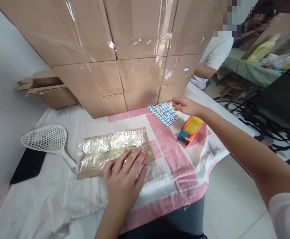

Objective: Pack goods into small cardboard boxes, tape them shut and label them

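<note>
My left hand lies with fingers spread over a flat brown cardboard piece. Shiny clear plastic with a yellowish tint covers most of that piece. Farther right, my right hand has its fingers curled together at the right edge of a sheet of blue-outlined white labels. Whatever its fingertips may hold is hidden or too small to make out. Just below that hand sits an orange and blue tape dispenser with a yellow roll.
Wrapped cardboard boxes stand stacked behind the cloth-covered table. On the left are a white perforated skimmer, a black flat object and an open carton. Another person's arm shows beyond the boxes; a second person is farther back.
</note>
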`<action>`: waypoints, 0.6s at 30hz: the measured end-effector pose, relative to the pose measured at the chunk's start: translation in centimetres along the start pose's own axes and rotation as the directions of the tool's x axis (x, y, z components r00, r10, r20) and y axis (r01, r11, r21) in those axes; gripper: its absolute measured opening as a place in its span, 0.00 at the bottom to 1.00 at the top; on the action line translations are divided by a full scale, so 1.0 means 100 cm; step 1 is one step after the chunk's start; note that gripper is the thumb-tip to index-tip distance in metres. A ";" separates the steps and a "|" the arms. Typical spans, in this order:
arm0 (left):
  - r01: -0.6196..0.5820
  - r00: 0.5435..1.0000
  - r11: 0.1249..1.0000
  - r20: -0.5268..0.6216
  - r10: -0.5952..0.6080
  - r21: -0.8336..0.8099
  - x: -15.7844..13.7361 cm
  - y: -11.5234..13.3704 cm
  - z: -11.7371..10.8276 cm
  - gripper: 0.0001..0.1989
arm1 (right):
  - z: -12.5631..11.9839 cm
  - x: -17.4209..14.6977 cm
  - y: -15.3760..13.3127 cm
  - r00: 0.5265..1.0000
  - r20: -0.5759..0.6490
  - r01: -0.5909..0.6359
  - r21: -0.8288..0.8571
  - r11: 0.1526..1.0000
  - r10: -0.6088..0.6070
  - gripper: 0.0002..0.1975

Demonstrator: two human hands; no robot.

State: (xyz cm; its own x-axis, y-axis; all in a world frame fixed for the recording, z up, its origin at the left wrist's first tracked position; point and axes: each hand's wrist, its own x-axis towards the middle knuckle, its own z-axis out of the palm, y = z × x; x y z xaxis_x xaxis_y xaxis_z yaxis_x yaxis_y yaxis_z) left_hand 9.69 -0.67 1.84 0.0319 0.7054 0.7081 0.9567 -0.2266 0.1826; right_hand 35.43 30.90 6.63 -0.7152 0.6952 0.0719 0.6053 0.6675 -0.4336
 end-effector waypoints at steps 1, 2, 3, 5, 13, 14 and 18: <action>-0.014 1.000 1.000 0.000 0.014 -0.002 -0.002 -0.005 -0.003 0.14 | 0.009 -0.013 -0.019 0.999 -0.022 0.052 0.135 0.990 -0.049 0.04; -0.027 1.000 1.000 0.004 0.027 -0.006 -0.004 -0.010 -0.006 0.15 | 0.021 -0.027 -0.038 0.996 -0.023 0.087 0.253 0.964 -0.084 0.04; -0.037 0.999 0.999 0.006 0.037 -0.010 -0.006 -0.015 -0.009 0.15 | 0.036 -0.040 -0.057 0.993 -0.038 0.122 0.349 0.929 -0.116 0.05; -0.052 0.999 0.999 0.006 0.052 -0.017 -0.010 -0.023 -0.014 0.15 | 0.069 -0.061 -0.091 0.989 -0.073 0.148 0.499 0.854 -0.128 0.06; -0.145 0.989 0.989 0.027 0.146 -0.024 -0.027 -0.047 -0.029 0.16 | 0.169 -0.082 -0.157 0.982 -0.109 0.180 0.799 0.573 -0.157 0.11; -0.161 0.987 0.987 0.025 0.162 -0.028 -0.029 -0.049 -0.030 0.17 | 0.176 -0.082 -0.160 0.983 -0.109 0.171 0.843 0.509 -0.149 0.11; -0.198 0.980 0.980 0.015 0.199 -0.024 -0.032 -0.053 -0.031 0.20 | 0.199 -0.083 -0.167 0.987 -0.150 0.163 0.928 0.336 -0.065 0.16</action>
State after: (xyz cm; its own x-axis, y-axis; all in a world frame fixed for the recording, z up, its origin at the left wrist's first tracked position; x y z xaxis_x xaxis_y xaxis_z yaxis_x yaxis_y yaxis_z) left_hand 3.62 -3.79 0.71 0.2259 0.6563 0.7199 0.9240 -0.3783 0.0550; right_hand 24.26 8.68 -4.59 -0.6928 0.6822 0.2337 -0.2373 0.0904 -0.9672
